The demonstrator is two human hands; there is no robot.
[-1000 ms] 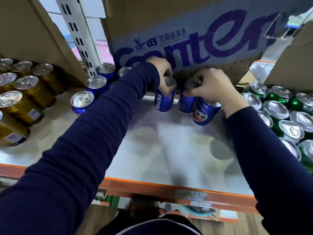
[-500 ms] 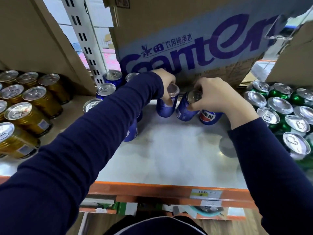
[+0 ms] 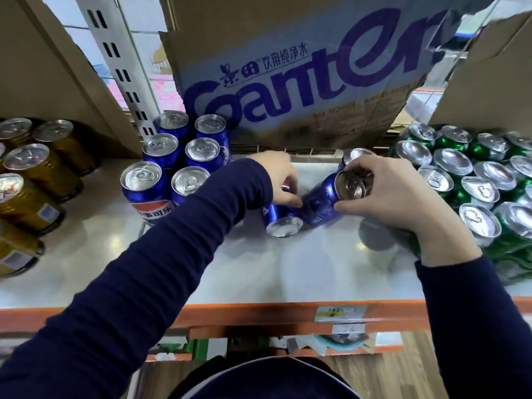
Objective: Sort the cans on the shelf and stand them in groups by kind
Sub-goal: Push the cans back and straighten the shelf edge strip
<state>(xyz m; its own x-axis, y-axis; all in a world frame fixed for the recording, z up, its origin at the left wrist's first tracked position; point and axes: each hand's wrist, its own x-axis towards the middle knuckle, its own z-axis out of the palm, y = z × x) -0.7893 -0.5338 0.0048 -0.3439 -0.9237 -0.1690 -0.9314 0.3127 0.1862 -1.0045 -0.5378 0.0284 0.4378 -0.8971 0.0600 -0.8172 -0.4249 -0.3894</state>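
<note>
Three groups of cans stand on the white shelf (image 3: pixel 259 272): gold cans (image 3: pixel 43 171) at the left, blue Pepsi cans (image 3: pixel 172 156) at the back left, green cans (image 3: pixel 472 185) at the right. My left hand (image 3: pixel 280 180) grips a blue can (image 3: pixel 280 221) that is tipped, its bottom facing me. My right hand (image 3: pixel 394 191) holds a second blue can (image 3: pixel 331 200) tilted leftward, its top up. The two cans touch in the middle of the shelf. Behind my right hand another blue can (image 3: pixel 357 154) peeks out.
A cardboard water carton (image 3: pixel 302 67) hangs over the back of the shelf. A white perforated upright (image 3: pixel 121 67) rises behind the blue group. The orange shelf edge (image 3: pixel 259 312) runs along the front, with a label on it.
Both hands have drawn their blue cans forward and tipped them over. The view has shifted, so more of the blue group at the back left shows.
</note>
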